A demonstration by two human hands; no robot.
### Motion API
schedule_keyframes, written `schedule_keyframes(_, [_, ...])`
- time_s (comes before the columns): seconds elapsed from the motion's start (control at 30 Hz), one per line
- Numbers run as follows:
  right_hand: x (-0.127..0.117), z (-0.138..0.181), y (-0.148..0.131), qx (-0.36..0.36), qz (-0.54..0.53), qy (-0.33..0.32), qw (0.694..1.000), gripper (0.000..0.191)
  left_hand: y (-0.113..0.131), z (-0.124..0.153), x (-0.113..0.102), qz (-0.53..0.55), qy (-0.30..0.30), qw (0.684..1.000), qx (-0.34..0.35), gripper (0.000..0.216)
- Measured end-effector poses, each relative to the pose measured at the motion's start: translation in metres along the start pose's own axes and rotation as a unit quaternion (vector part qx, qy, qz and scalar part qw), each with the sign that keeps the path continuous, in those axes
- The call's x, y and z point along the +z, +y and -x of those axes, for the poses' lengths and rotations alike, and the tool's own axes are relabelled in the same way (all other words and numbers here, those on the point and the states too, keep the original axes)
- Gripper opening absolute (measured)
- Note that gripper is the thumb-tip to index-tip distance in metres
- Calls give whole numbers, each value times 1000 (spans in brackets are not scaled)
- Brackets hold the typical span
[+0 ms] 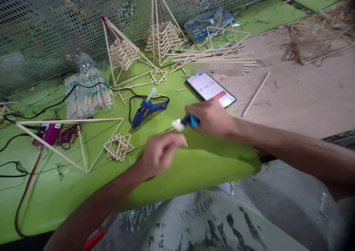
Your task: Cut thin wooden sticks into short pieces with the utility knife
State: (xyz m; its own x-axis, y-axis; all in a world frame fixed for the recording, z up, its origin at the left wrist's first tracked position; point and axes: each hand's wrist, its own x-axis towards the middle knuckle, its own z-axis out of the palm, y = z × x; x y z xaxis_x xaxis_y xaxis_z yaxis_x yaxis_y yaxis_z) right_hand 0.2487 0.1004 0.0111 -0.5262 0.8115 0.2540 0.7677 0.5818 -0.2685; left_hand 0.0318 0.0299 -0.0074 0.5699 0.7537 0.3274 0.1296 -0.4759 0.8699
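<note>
My right hand [212,117] is closed around a small blue tool with a white tip [183,123], held just above the green mat [50,191]. A thin wooden stick runs from under that tip toward my left hand [161,153], whose fingers are curled together; what they pinch is blurred. A blue glue gun [146,109] lies on the mat just beyond both hands. A small stick star [118,146] sits left of my left hand inside a large stick triangle frame [80,140].
A phone [210,89] showing a timer lies beyond my right hand. Stick pyramids [163,36] and loose sticks [219,56] stand at the back by a perforated metal screen. A bagged bundle of sticks [85,93], a magenta device [50,131] and cables lie left.
</note>
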Motion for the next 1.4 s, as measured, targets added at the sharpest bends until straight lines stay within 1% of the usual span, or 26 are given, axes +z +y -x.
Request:
schedule_keyframes(0.03, [-4, -3, 8, 50, 7, 34, 998, 8, 2, 2, 3, 13, -47, 997, 62, 16])
schedule_keyframes(0.07, [-9, -6, 16, 86, 22, 76, 993, 8, 4, 3, 4, 31, -75, 992, 101, 15])
schedule_keyframes(0.1, [-13, -7, 22, 98, 33, 117, 988, 7, 5, 4, 5, 35, -79, 991, 102, 14])
schedule_keyframes(0.13, [-17, -8, 27, 94, 46, 151, 983, 6, 6, 4, 4, 27, -63, 995, 73, 13])
schedule_keyframes(0.17, [-20, -7, 29, 82, 50, 175, 980, 6, 5, 4, 1, 20, -23, 999, 32, 13])
schedule_keyframes(0.2, [-20, -5, 29, 58, 47, 177, 981, 5, 4, 3, -1, 20, 24, 999, -8, 16])
schedule_keyframes(0.27, [-18, 0, 21, -13, 29, 146, 989, 5, 0, 0, -7, 33, 60, 996, -48, 18])
schedule_keyframes(0.37, [-8, 7, 3, -111, 17, 80, 990, 10, -5, -3, -10, 48, 73, 994, -60, 17])
schedule_keyframes(0.47, [1, 11, -10, -146, 32, 57, 987, 12, -8, -5, -10, 53, 74, 994, -56, 15])
schedule_keyframes(0.6, [6, 12, -14, -148, 40, 35, 988, 14, -11, -5, -10, 38, 66, 996, -52, 12])
schedule_keyframes(0.87, [8, 12, -16, -147, 22, 34, 988, 12, -14, -5, -10, 30, 61, 997, -25, 9])
schedule_keyframes(1.03, [7, 12, -17, -140, 16, 17, 990, 12, -13, -6, -10, 27, 56, 998, -17, 8])
schedule_keyframes(1.13, [7, 12, -17, -131, 15, 6, 991, 11, -12, -8, -10, 20, 56, 998, -1, 9])
schedule_keyframes(1.4, [5, 12, -17, -119, 23, -25, 992, 12, -7, -9, -15, -65, 65, 996, 23, 14])
